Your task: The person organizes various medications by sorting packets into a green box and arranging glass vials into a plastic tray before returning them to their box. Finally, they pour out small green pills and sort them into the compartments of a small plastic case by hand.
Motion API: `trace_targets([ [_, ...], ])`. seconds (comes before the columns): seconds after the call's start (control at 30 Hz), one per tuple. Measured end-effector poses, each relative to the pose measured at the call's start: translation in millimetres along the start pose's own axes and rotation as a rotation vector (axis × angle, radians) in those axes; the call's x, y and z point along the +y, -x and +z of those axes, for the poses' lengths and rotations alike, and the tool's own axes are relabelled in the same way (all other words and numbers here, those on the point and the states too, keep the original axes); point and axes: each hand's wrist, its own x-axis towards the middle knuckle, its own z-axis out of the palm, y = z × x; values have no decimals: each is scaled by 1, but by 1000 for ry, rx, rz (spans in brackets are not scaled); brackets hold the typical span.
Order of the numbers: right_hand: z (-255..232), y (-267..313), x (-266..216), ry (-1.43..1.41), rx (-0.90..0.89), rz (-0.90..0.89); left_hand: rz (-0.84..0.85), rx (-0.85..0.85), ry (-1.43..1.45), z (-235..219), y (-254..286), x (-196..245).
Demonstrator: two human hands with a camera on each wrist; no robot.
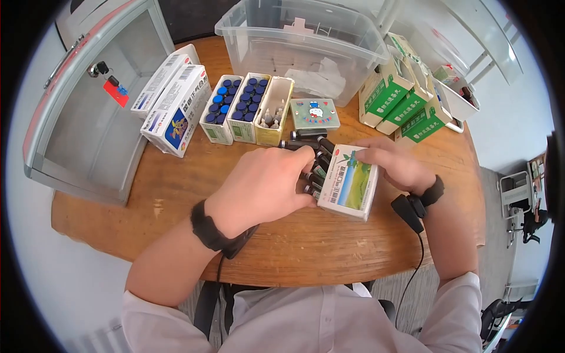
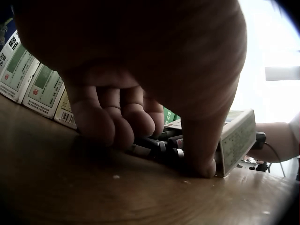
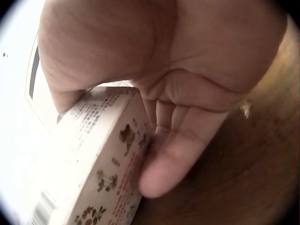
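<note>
My right hand grips a white medicine box with a green and blue landscape picture, thumb on its upper face. In the right wrist view the fingers lie along the box's side. Several dark vials lie loose on the table at the box's left. My left hand reaches over these vials from the left. In the left wrist view its fingers are loosely bent on one side of the vials, and the thumb comes down by the box's lower edge.
Two upright cartons of blue-capped vials and a carton with pale-tipped ampoules stand behind. Beyond are a Hello Kitty tin and a clear plastic bin. Green-white boxes are right; white boxes and a glass-doored cabinet left.
</note>
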Motion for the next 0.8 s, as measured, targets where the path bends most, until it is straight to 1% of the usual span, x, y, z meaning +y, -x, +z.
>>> trace_targets([
  [0.03,3,-7,13,-194,-7,-34,-3,1,-2,-1,0,0],
  [0.07,2,-11,21,-171,76,-21,-19,1,-34,-3,0,1],
  [0.1,-3,-8,23,-172,74,-20,-35,0,-64,-4,0,1],
  [0.17,-12,3,-1,72,216,104,-8,2,-63,-5,0,1],
  [0.2,-18,3,-9,105,160,118,22,6,-63,-5,0,2],
  [0.23,-23,1,-19,105,162,120,24,5,-61,-4,0,3],
  [0.3,-22,-5,-38,198,4,218,82,-66,-22,-1,1,2],
  [0.33,-13,-6,-38,214,75,102,81,-64,-26,-1,2,2],
  [0.37,-14,-7,-40,215,76,96,127,-74,-7,0,2,1],
  [0.4,-16,-8,-42,206,17,106,173,-82,13,0,3,0],
  [0.43,-18,-8,-43,199,-40,120,174,-77,12,-3,3,1],
  [0.47,-22,-5,-39,206,-40,119,182,-97,-24,-6,4,2],
  [0.53,-34,5,-15,47,-130,-36,185,-110,-53,-6,6,2],
  [0.57,-49,6,7,-136,-263,-29,220,-98,-50,-5,7,1],
  [0.6,-51,13,16,-253,-261,-85,257,-88,-50,-3,8,1],
  [0.63,-50,22,25,-372,-255,-141,258,-89,-49,-3,8,2],
  [0.67,-51,29,33,-466,-240,-142,301,-95,-37,-3,9,3],
  [0.7,-51,30,36,-467,-235,-145,344,-101,-26,-3,9,4],
  [0.73,-51,32,39,-427,-180,-108,349,-105,-29,-1,9,5],
  [0.77,-51,32,43,-390,-124,-73,328,-90,-33,1,9,5],
  [0.8,-51,31,48,-405,-127,-100,306,-76,-37,3,9,5],
])
